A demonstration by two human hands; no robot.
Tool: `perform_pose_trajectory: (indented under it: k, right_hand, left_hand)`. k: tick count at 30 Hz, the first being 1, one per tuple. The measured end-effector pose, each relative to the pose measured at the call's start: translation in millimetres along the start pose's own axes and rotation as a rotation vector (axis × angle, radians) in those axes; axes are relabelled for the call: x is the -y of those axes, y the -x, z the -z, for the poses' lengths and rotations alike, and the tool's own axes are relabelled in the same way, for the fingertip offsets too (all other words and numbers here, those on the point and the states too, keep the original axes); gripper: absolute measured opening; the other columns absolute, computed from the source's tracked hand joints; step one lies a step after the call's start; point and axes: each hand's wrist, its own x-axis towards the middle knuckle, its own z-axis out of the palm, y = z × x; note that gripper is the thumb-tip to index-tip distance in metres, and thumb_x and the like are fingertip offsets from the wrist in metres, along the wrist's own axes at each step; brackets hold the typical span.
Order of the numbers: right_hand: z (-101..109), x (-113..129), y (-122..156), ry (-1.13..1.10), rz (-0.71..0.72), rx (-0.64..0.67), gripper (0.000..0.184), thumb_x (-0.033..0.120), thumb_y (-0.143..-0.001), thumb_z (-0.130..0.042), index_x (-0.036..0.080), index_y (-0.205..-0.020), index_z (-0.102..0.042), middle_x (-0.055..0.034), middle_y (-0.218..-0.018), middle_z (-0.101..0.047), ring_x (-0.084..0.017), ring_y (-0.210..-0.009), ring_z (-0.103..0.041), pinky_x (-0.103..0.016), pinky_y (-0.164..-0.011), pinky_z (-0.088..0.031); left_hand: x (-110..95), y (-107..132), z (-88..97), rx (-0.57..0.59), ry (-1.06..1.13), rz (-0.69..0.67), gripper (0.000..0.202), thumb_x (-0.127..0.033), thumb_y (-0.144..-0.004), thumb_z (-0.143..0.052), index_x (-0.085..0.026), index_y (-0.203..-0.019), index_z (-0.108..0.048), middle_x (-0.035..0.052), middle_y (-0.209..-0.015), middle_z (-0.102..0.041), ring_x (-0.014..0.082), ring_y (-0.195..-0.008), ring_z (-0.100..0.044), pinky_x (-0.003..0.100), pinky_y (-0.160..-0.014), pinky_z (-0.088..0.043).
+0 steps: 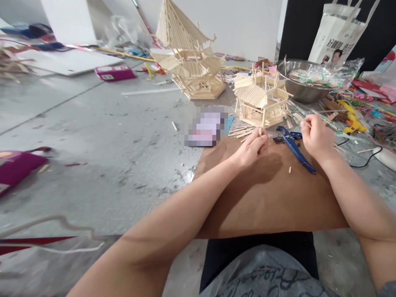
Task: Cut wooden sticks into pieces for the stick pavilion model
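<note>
My left hand (252, 146) is closed over the brown board, with the tip of a short wooden stick (260, 131) standing up from its fingers. To the right, my right hand (318, 135) is closed in a pinch on what looks like a thin pale stick, mostly hidden by the fingers. Between the hands lie blue-handled cutters (297, 153). A small cut stick piece (290, 169) rests on the board. Just behind my left hand stands a half-built stick pavilion (262, 99), six-sided with upright posts. Loose sticks (240, 132) lie beside it.
The brown board (247, 206) lies under my forearms. Behind are a taller stick pagoda (198, 70) and a metal bowl (305, 93) of bagged sticks. A blurred phone-like rectangle (206, 128) is left of the board. A yellow glue gun (351, 117) sits among clutter at right.
</note>
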Motion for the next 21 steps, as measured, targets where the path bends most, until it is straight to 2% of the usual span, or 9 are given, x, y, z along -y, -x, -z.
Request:
perform_pose_trajectory:
  k: [3, 5, 9, 12, 15, 18, 21]
  right_hand:
    - [6.0, 21.6, 8.1, -0.24, 0.233, -0.061, 0.024, 0.032, -0.088, -0.033, 0.019, -0.087, -0.054, -0.006, -0.076, -0.057, -0.016, -0.069, -0.055, -0.03, -0.063, -0.042]
    - [11.0, 30.1, 11.1, -0.356, 0.278, -0.126, 0.022, 0.031, -0.089, -0.034, 0.021, -0.086, -0.054, -0.0061, -0.079, -0.056, -0.017, -0.076, -0.054, -0.032, -0.07, -0.043]
    - [18.8, 33.9, 13.3, -0.424, 0.232, -0.243, 0.018, 0.032, -0.088, -0.037, 0.025, -0.087, -0.055, -0.0035, -0.077, -0.054, -0.017, -0.076, -0.053, -0.034, -0.072, -0.042]
    - [23.6, 35.4, 14.3, -0.5, 0.304, -0.293, 0.017, 0.031, -0.089, -0.037, 0.025, -0.085, -0.053, -0.0007, -0.072, -0.055, -0.014, -0.067, -0.053, -0.032, -0.069, -0.042]
    - [30.3, 41.4, 15.9, -0.535, 0.333, -0.286, 0.022, 0.032, -0.09, -0.035, 0.023, -0.076, -0.049, 0.0014, -0.064, -0.054, -0.012, -0.059, -0.052, -0.031, -0.067, -0.041]
    - [35.7, 47.5, 18.2, -0.543, 0.279, -0.259, 0.027, 0.034, -0.091, -0.033, 0.023, -0.071, -0.047, 0.0011, -0.061, -0.054, -0.012, -0.058, -0.052, -0.031, -0.066, -0.042]
    - [33.6, 48.5, 21.1, -0.587, 0.187, -0.194, 0.028, 0.036, -0.09, -0.033, 0.023, -0.073, -0.05, 0.0006, -0.064, -0.056, -0.012, -0.058, -0.052, -0.031, -0.063, -0.043]
  left_hand:
    - [-3.1, 1.4, 0.3, -0.017, -0.118, -0.034, 0.019, -0.031, -0.083, -0.037, -0.018, -0.069, -0.034, -0.006, -0.056, -0.031, 0.0053, -0.047, -0.028, 0.019, -0.046, -0.025]
    - [-4.8, 3.3, 0.0, 0.005, -0.24, -0.052, 0.019, -0.031, -0.083, -0.039, -0.017, -0.069, -0.039, -0.0053, -0.056, -0.033, 0.0058, -0.05, -0.031, 0.02, -0.049, -0.028]
    - [-3.6, 6.3, -1.8, 0.059, -0.501, -0.101, 0.026, -0.034, -0.085, -0.036, -0.014, -0.083, -0.052, -0.0013, -0.066, -0.047, 0.0089, -0.061, -0.042, 0.023, -0.061, -0.036]
    - [-0.8, 5.7, -3.5, 0.072, -0.641, -0.174, 0.037, -0.038, -0.088, -0.03, -0.013, -0.093, -0.057, 0.0041, -0.077, -0.057, 0.0131, -0.073, -0.051, 0.027, -0.072, -0.04]
    - [0.5, 3.6, -5.0, 0.148, -0.672, -0.252, 0.042, -0.039, -0.089, -0.027, -0.013, -0.1, -0.058, 0.0089, -0.092, -0.062, 0.0164, -0.088, -0.055, 0.029, -0.083, -0.041]
    - [-0.3, 3.4, -5.9, 0.189, -0.729, -0.275, 0.043, -0.04, -0.089, -0.027, -0.013, -0.109, -0.056, 0.0112, -0.107, -0.061, 0.0189, -0.1, -0.054, 0.033, -0.091, -0.038]
    - [-2.4, 6.2, -7.1, 0.273, -0.709, -0.24, 0.044, -0.039, -0.09, -0.027, -0.013, -0.111, -0.054, 0.0107, -0.109, -0.061, 0.0185, -0.1, -0.055, 0.032, -0.091, -0.039]
